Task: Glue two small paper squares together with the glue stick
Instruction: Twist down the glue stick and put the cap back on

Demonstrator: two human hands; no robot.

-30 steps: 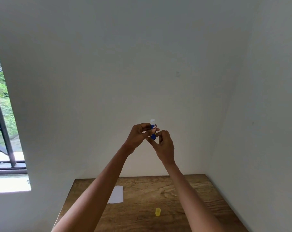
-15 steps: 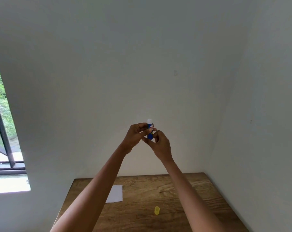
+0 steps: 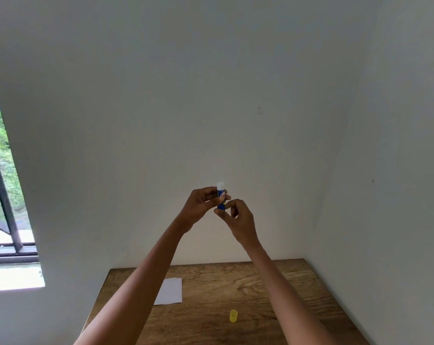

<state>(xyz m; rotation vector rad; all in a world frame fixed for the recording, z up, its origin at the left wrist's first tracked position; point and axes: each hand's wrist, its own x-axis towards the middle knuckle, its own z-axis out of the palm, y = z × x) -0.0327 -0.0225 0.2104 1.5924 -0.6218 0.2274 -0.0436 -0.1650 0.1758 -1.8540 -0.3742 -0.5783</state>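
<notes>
Glue stick point(image 3: 221, 197) upright, high above desk point(image 3: 273, 290), white tip up. Left hand point(image 3: 201, 204) grips its middle; right hand point(image 3: 238, 217) pinches bottom end. Paper square point(image 3: 170, 291) and yellow cap point(image 3: 233, 315) lie on desk, apart.

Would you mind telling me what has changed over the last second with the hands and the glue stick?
Very little: the left hand still grips the upright glue stick, and the right hand still pinches its base. The paper and yellow cap stay on the table.

paper point(image 3: 170, 291) lies on the table point(image 3: 273, 282), left of the cap point(image 3: 233, 315).
</notes>
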